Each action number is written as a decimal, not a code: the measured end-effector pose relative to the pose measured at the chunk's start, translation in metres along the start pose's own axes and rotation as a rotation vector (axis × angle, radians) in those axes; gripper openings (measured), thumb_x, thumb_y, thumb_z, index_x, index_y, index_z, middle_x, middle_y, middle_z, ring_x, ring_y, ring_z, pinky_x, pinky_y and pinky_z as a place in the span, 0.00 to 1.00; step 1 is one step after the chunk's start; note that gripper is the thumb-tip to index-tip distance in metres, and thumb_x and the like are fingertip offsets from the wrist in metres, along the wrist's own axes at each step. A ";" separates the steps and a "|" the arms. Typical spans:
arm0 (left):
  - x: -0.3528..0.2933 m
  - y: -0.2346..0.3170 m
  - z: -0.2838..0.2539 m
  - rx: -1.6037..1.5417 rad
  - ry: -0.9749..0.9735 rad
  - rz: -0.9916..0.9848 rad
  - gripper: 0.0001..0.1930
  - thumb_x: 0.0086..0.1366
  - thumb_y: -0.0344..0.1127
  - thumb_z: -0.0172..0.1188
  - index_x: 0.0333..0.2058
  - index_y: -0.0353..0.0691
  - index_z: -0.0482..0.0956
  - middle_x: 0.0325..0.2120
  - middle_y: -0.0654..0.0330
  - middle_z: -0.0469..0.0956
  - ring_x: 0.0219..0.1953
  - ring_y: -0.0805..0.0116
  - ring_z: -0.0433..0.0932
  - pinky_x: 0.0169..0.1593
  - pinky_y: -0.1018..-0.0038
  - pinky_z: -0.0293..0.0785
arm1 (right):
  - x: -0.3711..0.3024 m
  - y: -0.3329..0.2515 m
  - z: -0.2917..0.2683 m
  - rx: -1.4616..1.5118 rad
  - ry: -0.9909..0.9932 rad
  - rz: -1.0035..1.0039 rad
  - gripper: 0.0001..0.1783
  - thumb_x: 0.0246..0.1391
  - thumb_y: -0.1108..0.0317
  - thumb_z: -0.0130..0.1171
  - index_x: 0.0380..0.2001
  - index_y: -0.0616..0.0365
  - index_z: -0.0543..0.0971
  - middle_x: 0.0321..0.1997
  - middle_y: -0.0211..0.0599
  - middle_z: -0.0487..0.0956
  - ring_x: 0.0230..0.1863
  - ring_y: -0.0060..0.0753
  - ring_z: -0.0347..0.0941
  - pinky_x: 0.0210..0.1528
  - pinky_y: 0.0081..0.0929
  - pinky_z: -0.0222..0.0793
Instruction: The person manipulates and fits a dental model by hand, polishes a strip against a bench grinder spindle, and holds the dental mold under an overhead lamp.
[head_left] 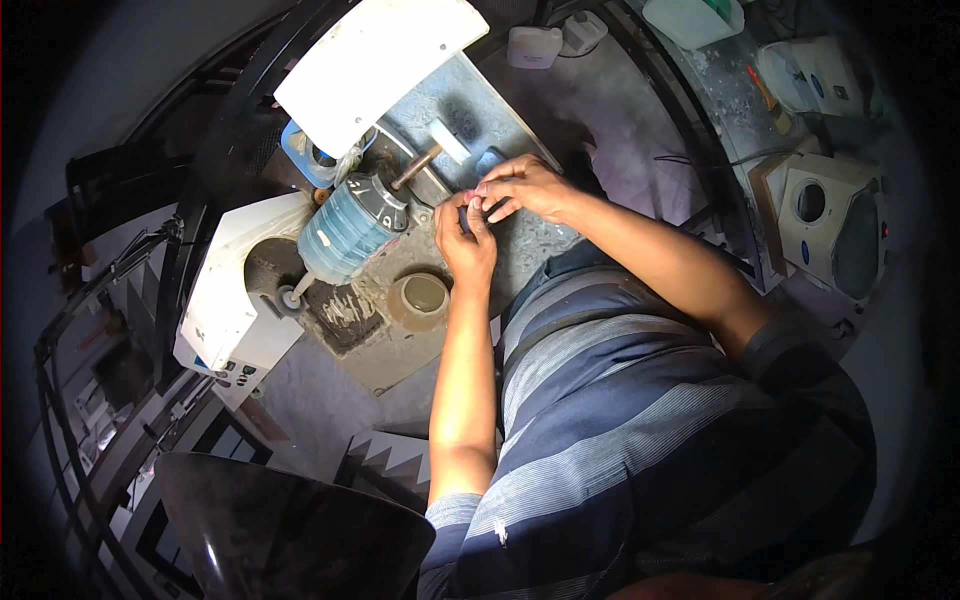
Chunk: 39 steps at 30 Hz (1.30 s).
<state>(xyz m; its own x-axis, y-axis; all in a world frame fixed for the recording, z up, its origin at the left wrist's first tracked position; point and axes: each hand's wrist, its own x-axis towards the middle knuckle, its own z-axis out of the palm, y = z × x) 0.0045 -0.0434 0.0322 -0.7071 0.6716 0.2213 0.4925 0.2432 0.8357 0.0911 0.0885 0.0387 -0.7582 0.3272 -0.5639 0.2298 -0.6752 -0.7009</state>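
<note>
In front of the bench motor, my two hands meet at the fingertips. My left hand (pixel 466 243) is closed, its thumb and fingers pinching a small pinkish piece (pixel 474 197) whose kind I cannot make out. From the right, my right hand (pixel 526 190) reaches to the same piece with bent fingers, touching it at the tips. Something dark shows inside the left hand, mostly covered by fingers. Just beyond the hands, a white buffing wheel (pixel 449 141) sits on the shaft of the blue-grey polishing motor (pixel 345 235). A small blue object (pixel 489 161) lies near my right fingers.
A round bowl (pixel 419 300) stands on the worn bench, left of my left forearm. White hoods (pixel 380 65) cover the motor's ends; a blue container (pixel 305 155) is behind it. White jugs (pixel 535 46) stand at the back. A boxy white machine (pixel 830 225) is far right.
</note>
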 end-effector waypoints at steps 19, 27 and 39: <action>-0.011 0.014 0.003 -0.085 0.090 -0.042 0.04 0.64 0.28 0.58 0.33 0.33 0.77 0.29 0.54 0.80 0.30 0.68 0.77 0.37 0.72 0.73 | -0.016 -0.002 -0.004 0.018 -0.136 -0.025 0.13 0.57 0.68 0.60 0.38 0.70 0.77 0.33 0.44 0.80 0.29 0.31 0.80 0.26 0.24 0.78; -0.012 0.014 0.003 -0.077 0.096 0.000 0.02 0.63 0.26 0.58 0.32 0.33 0.76 0.30 0.54 0.79 0.32 0.66 0.76 0.39 0.72 0.72 | -0.017 0.000 -0.004 0.016 -0.116 -0.050 0.11 0.58 0.70 0.59 0.37 0.70 0.78 0.28 0.43 0.80 0.25 0.29 0.79 0.25 0.22 0.75; -0.011 0.022 0.000 -0.080 0.097 0.030 0.01 0.62 0.25 0.59 0.32 0.33 0.76 0.31 0.51 0.78 0.33 0.61 0.77 0.41 0.70 0.72 | -0.019 -0.004 -0.006 0.080 -0.121 0.025 0.10 0.55 0.71 0.60 0.35 0.70 0.79 0.28 0.43 0.80 0.25 0.31 0.79 0.28 0.26 0.76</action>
<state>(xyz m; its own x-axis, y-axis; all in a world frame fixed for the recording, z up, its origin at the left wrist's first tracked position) 0.0232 -0.0452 0.0478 -0.7403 0.6058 0.2914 0.4750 0.1648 0.8644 0.1082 0.0895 0.0495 -0.8220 0.2307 -0.5206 0.2038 -0.7344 -0.6473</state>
